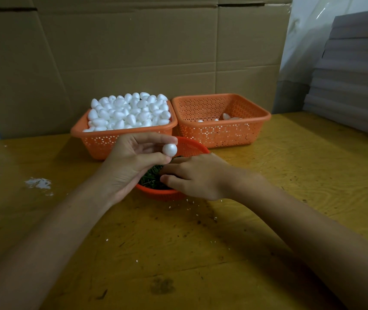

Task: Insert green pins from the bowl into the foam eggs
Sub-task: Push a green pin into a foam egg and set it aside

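A: Logging the hands first. The left hand (133, 162) pinches one foam egg (169, 149) between thumb and fingertips. It is held up over the bowl (193, 146), near the 12 o'clock rim.

B: And the right hand (192, 175)?

A: It reaches over the bowl from 3 o'clock, fingers curled down into the green pins (150, 178). The fingertips are hidden, so I cannot tell whether a pin is gripped.

B: Bowl location?

A: Red mesh bowl on the yellow surface (279, 198), mid-view, partly covered by both hands.

B: Egg stock?

A: The full basket (102, 143) sits at 11 o'clock from the bowl, heaped with white eggs (129, 113). The second basket (218, 132) sits at 1 o'clock, just beside the first, with a few eggs (226, 116) inside.

B: Surroundings?

A: White crumbs (37, 183) lie at 9 o'clock. A cardboard wall (133, 52) stands behind the baskets, and grey sheets (353, 74) are stacked at 2 o'clock.
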### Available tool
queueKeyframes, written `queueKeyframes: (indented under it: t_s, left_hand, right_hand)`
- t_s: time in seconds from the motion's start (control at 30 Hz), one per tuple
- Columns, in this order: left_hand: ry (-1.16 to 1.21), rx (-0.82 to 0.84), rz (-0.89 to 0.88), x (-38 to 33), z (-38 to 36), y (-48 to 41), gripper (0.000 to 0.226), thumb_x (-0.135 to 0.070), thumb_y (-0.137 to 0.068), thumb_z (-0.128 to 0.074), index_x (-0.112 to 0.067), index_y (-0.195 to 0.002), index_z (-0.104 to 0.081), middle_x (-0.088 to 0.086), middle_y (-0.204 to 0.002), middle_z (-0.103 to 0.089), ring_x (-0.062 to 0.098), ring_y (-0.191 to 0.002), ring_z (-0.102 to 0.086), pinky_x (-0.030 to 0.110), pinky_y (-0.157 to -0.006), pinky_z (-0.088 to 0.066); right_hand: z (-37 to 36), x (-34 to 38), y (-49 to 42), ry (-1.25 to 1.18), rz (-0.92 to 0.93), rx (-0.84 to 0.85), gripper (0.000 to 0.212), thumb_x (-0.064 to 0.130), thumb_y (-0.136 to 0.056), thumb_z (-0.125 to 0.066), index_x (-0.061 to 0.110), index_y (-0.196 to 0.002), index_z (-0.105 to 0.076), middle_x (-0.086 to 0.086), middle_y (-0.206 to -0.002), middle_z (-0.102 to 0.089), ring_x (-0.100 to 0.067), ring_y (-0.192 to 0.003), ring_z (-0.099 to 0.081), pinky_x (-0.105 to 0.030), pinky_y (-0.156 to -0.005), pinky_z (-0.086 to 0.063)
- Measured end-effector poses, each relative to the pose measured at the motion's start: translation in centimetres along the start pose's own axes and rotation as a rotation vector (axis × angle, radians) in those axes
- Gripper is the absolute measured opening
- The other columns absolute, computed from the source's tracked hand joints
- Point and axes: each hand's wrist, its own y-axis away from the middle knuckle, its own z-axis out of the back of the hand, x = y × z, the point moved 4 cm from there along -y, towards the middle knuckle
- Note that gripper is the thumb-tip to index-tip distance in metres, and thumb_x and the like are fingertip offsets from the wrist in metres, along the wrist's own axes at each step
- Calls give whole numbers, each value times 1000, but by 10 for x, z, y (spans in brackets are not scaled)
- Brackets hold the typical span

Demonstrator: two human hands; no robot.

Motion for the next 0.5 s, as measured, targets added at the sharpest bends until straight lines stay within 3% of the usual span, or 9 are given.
queueKeyframes:
  t_s: [0.13, 0.23, 0.37, 0.5]
  left_hand:
    - [-14, 1, 10, -1, -1, 0, 43, 15, -78, -73, -22, -95, -86, 4, -109, -80, 11, -107, -74, 20, -87, -57]
    - [-20, 3, 22, -2, -3, 1, 37, 1, -70, -79, -25, -95, -86, 3, -107, -80, 11, -106, -74, 20, -88, -57]
    - [-77, 2, 21, -2, -4, 1, 41, 8, -76, -78, -27, -95, -86, 2, -107, -81, 12, -106, -74, 22, -90, -58]
    - [-90, 10, 31, -3, -4, 2, 40, -2, -67, -88, -30, -95, -86, 3, -111, -80, 15, -109, -74, 26, -96, -59]
  right_hand:
    - [0, 0, 0, -1, 7, -9, 48, 53, -109, -24, 34, -143, -53, 1, -138, -61, -23, -113, -62, -33, -73, -34]
    - [0, -1, 0, -2, -3, -15, 49, 53, -109, -25, 33, -142, -54, -1, -131, -64, -24, -110, -61, -33, -70, -29]
    - [0, -1, 1, -13, -8, -29, 47, 52, -110, -27, 29, -136, -59, -1, -119, -65, -25, -103, -61, -32, -61, -24]
    - [0, -1, 1, -39, -7, -32, 47, 52, -110, -28, 27, -131, -61, -2, -120, -66, -16, -90, -51, -33, -67, -28]
